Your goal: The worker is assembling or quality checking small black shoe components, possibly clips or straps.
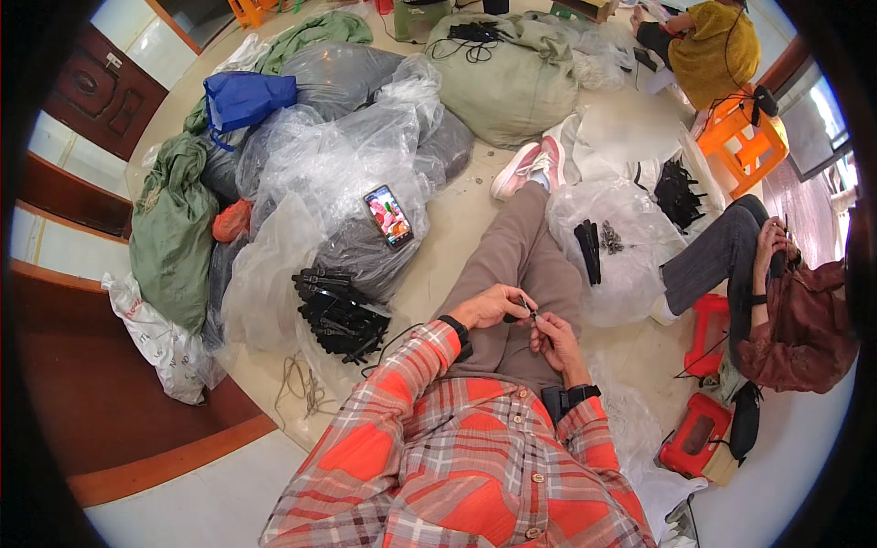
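Above my lap, my left hand [493, 305] pinches a small black piece [523, 310] between thumb and fingertips. My right hand [556, 342] meets it from the right, its fingertips closed at the same piece. The piece is too small to name, and my fingers partly cover it. Left of my legs lies a heap of black strap-like pieces [340, 315] on clear plastic. To the right of my knees, a few long black pieces [589, 252] and a cluster of tiny dark parts [610, 239] rest on a clear plastic bag [630, 283].
A lit phone [388, 216] leans on large stuffed plastic bags [333, 164] at left. Green sacks [498, 87] stand behind. A co-worker [790, 310] sits at right near red stools [697, 433]; another person [717, 55] sits farther back by an orange stool [744, 142].
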Tool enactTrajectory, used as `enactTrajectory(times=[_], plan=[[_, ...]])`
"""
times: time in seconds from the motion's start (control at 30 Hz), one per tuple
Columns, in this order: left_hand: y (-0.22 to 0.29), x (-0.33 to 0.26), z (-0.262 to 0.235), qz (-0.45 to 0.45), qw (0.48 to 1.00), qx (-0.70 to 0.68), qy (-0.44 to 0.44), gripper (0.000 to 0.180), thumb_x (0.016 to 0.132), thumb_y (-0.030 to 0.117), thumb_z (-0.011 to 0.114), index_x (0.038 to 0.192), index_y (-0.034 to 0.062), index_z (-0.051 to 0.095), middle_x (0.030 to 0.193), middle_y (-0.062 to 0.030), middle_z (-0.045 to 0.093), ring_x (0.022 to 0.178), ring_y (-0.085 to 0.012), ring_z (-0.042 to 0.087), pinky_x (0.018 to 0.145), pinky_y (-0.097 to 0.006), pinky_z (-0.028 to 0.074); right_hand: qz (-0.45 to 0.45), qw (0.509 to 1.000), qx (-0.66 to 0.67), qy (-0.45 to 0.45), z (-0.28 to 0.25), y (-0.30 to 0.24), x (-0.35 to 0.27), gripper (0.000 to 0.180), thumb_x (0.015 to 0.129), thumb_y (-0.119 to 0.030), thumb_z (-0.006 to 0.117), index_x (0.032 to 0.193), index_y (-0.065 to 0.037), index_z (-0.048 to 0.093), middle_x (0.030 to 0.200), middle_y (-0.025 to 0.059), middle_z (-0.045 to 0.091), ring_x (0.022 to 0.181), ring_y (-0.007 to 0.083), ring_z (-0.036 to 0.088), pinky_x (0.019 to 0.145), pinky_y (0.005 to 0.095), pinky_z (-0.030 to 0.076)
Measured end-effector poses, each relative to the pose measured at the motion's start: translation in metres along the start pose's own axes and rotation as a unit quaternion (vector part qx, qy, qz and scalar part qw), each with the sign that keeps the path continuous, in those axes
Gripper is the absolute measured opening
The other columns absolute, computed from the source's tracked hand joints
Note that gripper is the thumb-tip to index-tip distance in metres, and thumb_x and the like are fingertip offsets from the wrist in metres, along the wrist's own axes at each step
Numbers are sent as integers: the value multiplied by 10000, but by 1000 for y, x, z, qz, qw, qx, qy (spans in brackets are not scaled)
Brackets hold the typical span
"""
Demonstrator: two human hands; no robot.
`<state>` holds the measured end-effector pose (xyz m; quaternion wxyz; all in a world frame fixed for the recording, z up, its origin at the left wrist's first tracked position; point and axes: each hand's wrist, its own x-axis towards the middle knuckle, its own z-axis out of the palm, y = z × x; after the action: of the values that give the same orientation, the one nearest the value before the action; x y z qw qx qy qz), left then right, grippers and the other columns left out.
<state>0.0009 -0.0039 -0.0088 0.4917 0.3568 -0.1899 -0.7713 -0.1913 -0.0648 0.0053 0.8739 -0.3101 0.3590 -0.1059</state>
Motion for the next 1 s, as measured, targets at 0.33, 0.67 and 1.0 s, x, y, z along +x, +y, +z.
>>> enactTrajectory(times=[0.33,0.67,1.0], plan=[[2,-1,2,-13,1000,-5,2,206,759,-11,624,962,-19,595,794,-79,597,692,-162,555,653,-265,440,6,1000,2,7,2,1,-2,131,871,-172,558,812,-60,527,651,33,563,518,128,525,476,245,415],[-3,5,-2,-12,1000,-10,5,201,765,-13,620,965,-19,596,807,-88,609,704,-162,573,661,-272,467,10,1000,8,23,2,-2,-4,131,869,-168,555,834,-43,533,647,42,557,503,131,511,475,242,415],[-2,6,-3,-13,1000,-19,-2,187,775,-21,604,961,-14,596,798,-86,603,704,-167,565,666,-279,462,8,1000,16,4,0,-3,-1,126,873,-165,552,815,-56,526,641,40,564,504,135,523,467,247,415]])
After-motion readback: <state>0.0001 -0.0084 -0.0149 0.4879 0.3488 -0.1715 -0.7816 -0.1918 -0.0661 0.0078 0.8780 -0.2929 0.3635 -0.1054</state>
